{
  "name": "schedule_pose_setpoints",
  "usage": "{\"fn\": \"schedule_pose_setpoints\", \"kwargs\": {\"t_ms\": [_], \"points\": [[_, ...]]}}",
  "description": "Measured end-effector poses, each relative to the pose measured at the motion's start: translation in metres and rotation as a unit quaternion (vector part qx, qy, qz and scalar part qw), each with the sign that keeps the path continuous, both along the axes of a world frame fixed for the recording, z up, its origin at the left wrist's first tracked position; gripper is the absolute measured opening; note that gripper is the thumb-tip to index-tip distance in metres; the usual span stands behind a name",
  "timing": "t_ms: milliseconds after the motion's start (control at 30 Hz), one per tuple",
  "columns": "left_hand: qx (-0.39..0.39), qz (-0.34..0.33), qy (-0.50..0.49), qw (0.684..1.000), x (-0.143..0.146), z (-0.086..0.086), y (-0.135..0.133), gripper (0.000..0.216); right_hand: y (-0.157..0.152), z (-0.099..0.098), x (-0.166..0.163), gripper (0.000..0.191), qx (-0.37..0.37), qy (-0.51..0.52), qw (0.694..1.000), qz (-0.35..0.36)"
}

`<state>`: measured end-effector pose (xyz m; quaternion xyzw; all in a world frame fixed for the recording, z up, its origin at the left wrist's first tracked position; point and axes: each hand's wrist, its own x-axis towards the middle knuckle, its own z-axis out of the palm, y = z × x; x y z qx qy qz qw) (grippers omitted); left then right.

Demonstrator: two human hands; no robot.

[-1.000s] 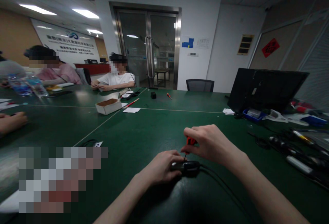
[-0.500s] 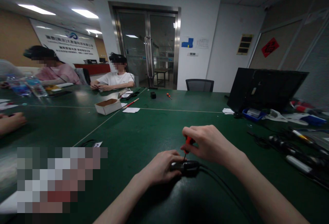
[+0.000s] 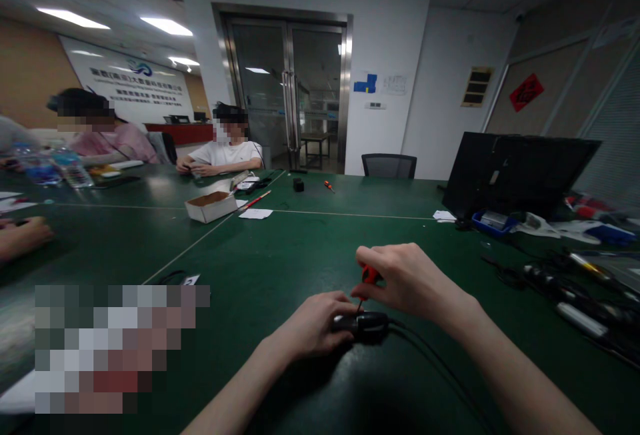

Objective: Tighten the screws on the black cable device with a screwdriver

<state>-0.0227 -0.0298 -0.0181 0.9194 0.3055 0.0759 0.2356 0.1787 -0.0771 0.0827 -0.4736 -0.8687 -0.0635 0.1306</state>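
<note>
On the green table [image 3: 280, 255] in front of me lies a small black wired device [image 3: 367, 326], its cable [image 3: 440, 372] trailing toward the lower right. My left hand [image 3: 313, 325] is closed over the device's left end and presses it to the table. My right hand [image 3: 407, 278] pinches a small red-handled screwdriver [image 3: 369, 276] held nearly upright, with the thin tip down on the top of the device.
A black monitor [image 3: 515, 172] stands at the right, with tools, cables and a blue tray [image 3: 493, 222] beside it. An open cardboard box [image 3: 211, 206], papers and a screwdriver [image 3: 329, 186] lie farther back. Two people sit at the far left; another person's hand [image 3: 23, 235] rests at the left edge.
My right hand's fingers shift slightly around the red handle while the tip stays on the device. My left hand and the device have not moved.
</note>
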Motion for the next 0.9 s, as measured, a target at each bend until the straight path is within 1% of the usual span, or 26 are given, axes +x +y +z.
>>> {"fn": "schedule_pose_setpoints", "kwargs": {"t_ms": [67, 133, 233, 300, 333, 400, 500, 600, 667, 733, 800, 867, 900], "points": [[0.004, -0.006, -0.001, 1.0, -0.0002, -0.0011, 0.0005, 0.044, 0.0008, 0.0007, -0.0005, 0.026, 0.005, -0.026, 1.0, -0.016], [0.009, -0.004, -0.003, 1.0, -0.0003, -0.0018, 0.0006, 0.041, 0.0, 0.0012, -0.0003, 0.027, 0.015, -0.028, 0.999, -0.012], [0.008, 0.002, 0.001, 1.0, -0.0003, -0.0009, 0.0002, 0.036, -0.003, 0.0015, 0.0018, 0.017, 0.002, 0.029, 0.999, 0.042], [0.001, -0.001, 0.006, 1.0, -0.0001, 0.0008, -0.0001, 0.036, -0.0045, 0.0013, 0.0037, 0.019, -0.031, 0.068, 0.995, 0.067], [-0.003, -0.002, 0.008, 1.0, 0.0, 0.0017, -0.0001, 0.037, -0.0047, 0.0011, 0.0044, 0.022, -0.043, 0.078, 0.994, 0.066], [-0.006, -0.002, 0.01, 1.0, 0.0002, 0.0032, -0.0003, 0.041, -0.004, 0.0009, 0.005, 0.023, -0.043, 0.073, 0.995, 0.047], [-0.002, 0.0, 0.013, 1.0, 0.0004, 0.0044, -0.0009, 0.043, -0.0016, 0.0012, 0.0038, 0.019, -0.017, 0.027, 0.999, 0.012], [0.0, -0.005, 0.011, 1.0, 0.0004, 0.0044, -0.0014, 0.045, -0.0004, 0.0015, 0.0023, 0.027, -0.003, -0.02, 1.0, -0.015], [-0.002, -0.006, 0.007, 1.0, 0.0004, 0.0043, -0.0016, 0.044, -0.0008, 0.0014, 0.0024, 0.025, 0.004, -0.011, 1.0, -0.008], [-0.004, -0.003, 0.008, 1.0, 0.0003, 0.0041, -0.0017, 0.04, -0.0019, 0.0011, 0.0033, 0.016, -0.008, 0.029, 0.999, 0.029], [-0.005, 0.001, 0.013, 1.0, 0.0002, 0.0041, -0.0015, 0.039, -0.0027, 0.0004, 0.0044, 0.02, -0.033, 0.065, 0.996, 0.06], [-0.005, 0.001, 0.017, 1.0, 0.0, 0.004, -0.0012, 0.041, -0.0026, -0.0003, 0.0048, 0.023, -0.043, 0.074, 0.995, 0.058], [-0.005, 0.001, 0.018, 1.0, -0.0001, 0.0039, -0.001, 0.043, -0.0022, -0.0006, 0.0048, 0.023, -0.035, 0.072, 0.996, 0.049]]}}
